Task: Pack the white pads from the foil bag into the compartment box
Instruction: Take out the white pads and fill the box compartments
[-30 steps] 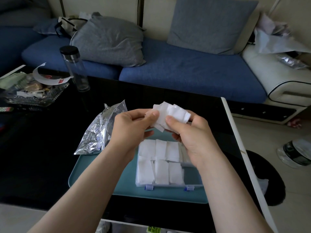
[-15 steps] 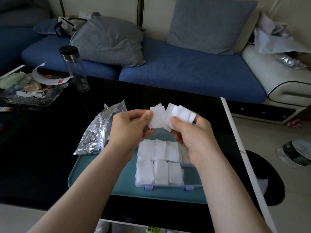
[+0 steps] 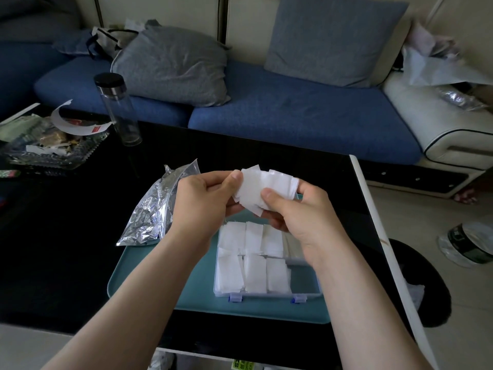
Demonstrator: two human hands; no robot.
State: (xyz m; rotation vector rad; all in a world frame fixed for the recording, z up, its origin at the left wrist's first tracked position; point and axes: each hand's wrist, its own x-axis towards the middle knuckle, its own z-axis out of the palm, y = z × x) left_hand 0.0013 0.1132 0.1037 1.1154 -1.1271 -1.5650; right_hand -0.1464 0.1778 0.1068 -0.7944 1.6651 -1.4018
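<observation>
Two hands in shot here: the left hand (image 3: 202, 204) and right hand (image 3: 301, 214) each have fingers and thumb pinched on the same fanned bunch of white pads (image 3: 269, 185), held in the air just over the far edge of the compartment box (image 3: 304, 279). I can't count the bunch because the sheets overlap too much, but there are several at least. The box sits open on one teal tray (image 3: 160, 284) on the black worktop (image 3: 66, 236). I count six stacks of pads in it, three in the far row and three in the near row. The near right compartment is bare, and the far right one is mostly behind the right wrist, so no idea what's in there. Two little blue latches (image 3: 235, 297) sit on the front edge. One crinkled foil bag (image 3: 154, 209) lies to the left, its near end overlapping the tray's corner, contents not visible. Further back there's one clear bottle (image 3: 117, 108) with a black cap, one glass dish (image 3: 45, 148) of scraps cut off at the left edge, and two cushions (image 3: 170, 65) on the blue sofa (image 3: 293, 116).
</observation>
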